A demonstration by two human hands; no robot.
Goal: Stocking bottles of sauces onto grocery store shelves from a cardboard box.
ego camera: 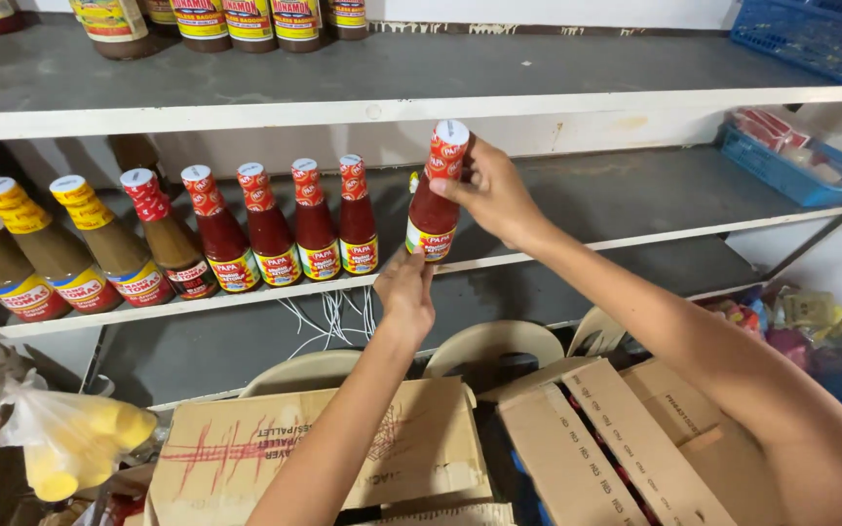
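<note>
Head view: my right hand (494, 195) clasps a red glass sauce bottle's (434, 209) neck, my left hand (404, 289) pinching its base at 6 o'clock, steadying it upright beside the matching bottle row (275, 229) on the grey shelf (635, 200).

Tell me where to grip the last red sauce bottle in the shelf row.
Take the end bottle by its narrow neck under the cap, coming from the front and slightly right. Its left side sits close against the next bottle; the right side is open shelf.
</note>
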